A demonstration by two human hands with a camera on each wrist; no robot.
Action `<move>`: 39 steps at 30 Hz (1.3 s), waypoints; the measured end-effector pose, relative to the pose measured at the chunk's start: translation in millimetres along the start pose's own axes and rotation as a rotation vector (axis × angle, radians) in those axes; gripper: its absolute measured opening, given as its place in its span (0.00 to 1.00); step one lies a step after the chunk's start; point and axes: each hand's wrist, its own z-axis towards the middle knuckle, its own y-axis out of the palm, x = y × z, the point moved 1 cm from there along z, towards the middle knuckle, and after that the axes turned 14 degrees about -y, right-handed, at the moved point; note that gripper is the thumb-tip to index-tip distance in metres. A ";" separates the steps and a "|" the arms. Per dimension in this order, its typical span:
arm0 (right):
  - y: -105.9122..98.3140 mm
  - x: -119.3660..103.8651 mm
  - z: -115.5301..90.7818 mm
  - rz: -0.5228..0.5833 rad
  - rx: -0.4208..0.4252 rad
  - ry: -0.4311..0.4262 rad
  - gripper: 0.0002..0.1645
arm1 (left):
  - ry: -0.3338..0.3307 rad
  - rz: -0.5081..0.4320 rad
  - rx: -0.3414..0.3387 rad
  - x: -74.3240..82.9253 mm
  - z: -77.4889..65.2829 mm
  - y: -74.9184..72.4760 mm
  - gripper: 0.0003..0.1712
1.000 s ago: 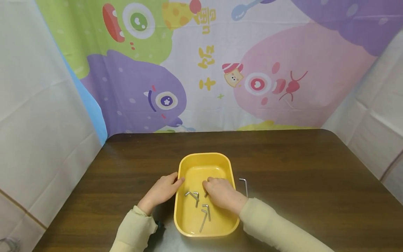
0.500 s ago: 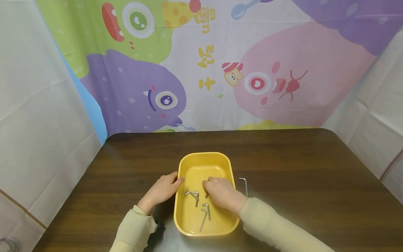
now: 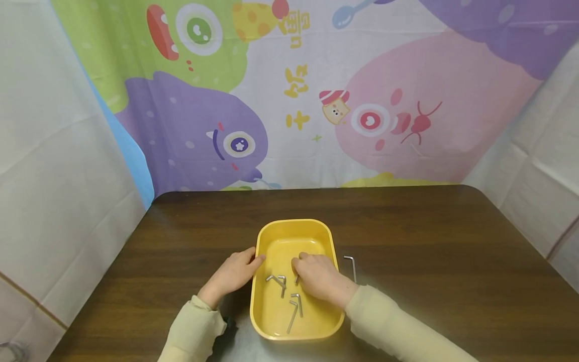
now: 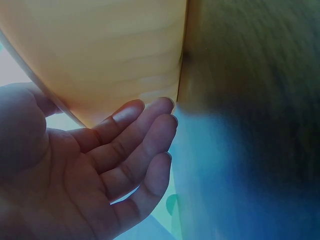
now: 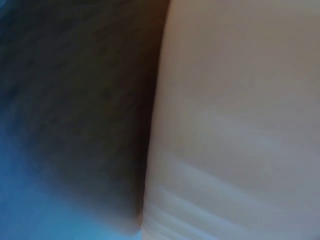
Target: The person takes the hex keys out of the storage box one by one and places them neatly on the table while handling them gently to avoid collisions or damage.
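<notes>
A yellow plastic tray (image 3: 285, 246) stands on the dark wooden table. My left hand (image 3: 232, 272) holds its left wall, thumb over the rim and fingers along the outside; in the left wrist view these fingers (image 4: 150, 135) lie against the wall. Inside the tray, my right hand (image 3: 320, 276) has its fingers curled on a small metal hex key (image 3: 296, 280), mostly hidden under the hand. Two hex keys (image 3: 282, 287) lie crossed left of that hand. Nearer the front lie two more, a short hex key (image 3: 300, 305) and a longer hex key (image 3: 292, 318).
Another hex key (image 3: 354, 270) lies on the table (image 3: 429, 261) just right of the tray. A cartoon-printed curtain (image 3: 289, 151) hangs behind the table, with pale cloth at both sides. The right wrist view shows mostly the tray's outer wall (image 5: 230, 125).
Little differs. The tip of the hex key under my right hand has shifted slightly; the left hand, tray and other hex keys stay in place.
</notes>
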 end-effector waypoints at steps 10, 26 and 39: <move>-5.3 -0.4 -1.9 0.037 0.026 0.007 0.06 | 0.000 0.010 0.006 -0.4 1.0 0.5 0.13; -13.2 -0.5 -7.5 0.065 0.096 0.036 0.09 | -0.005 0.009 -0.001 -0.8 1.3 0.5 0.13; -17.4 -0.7 -14.2 0.083 0.117 0.067 0.11 | -0.001 0.013 0.002 -1.7 2.0 0.8 0.13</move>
